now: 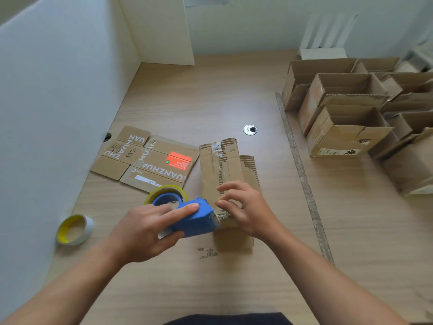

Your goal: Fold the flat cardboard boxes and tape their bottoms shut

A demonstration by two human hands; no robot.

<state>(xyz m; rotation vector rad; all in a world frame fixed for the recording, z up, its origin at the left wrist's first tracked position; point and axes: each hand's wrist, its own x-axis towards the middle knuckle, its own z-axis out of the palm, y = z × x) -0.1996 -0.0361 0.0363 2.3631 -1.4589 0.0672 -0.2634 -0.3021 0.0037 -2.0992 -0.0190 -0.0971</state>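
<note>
Nearest the camera, a dark piece of clothing (229, 320) shows at the bottom edge, and both bare forearms reach forward over the wooden bench (210, 95). The left hand (150, 228) has a closed grip on a blue tape dispenser (194, 219): the fingers lie along its top and the thumb wraps underneath. The dispenser's front end touches the near end of the cardboard box (220, 165), right at the seam where the flaps meet. A yellow-edged roll of tape (164, 191) sits in the back of the dispenser, just beyond the left hand.

The right hand (248, 209) rests on the same near end of the box, just right of the dispenser. Its fingers are bent across the flaps and press them down; they are not wrapped round anything, and the thumb is hidden. The box lies on the bench between and beyond the two hands, stretching away from the person, its far flaps ragged and carrying old clear tape.

At the left, near the white partition (58, 102), a spare tape roll (75, 228) with a yellow core lies on the bench. Further back on the left lies a flat box (150, 158) printed with white letters and an orange label. A round metal grommet (250, 129) sits in the bench beyond the box. A long cardboard strip (302, 174) runs along the right, and past it stands a cluster of folded boxes (346, 127) with open tops.
</note>
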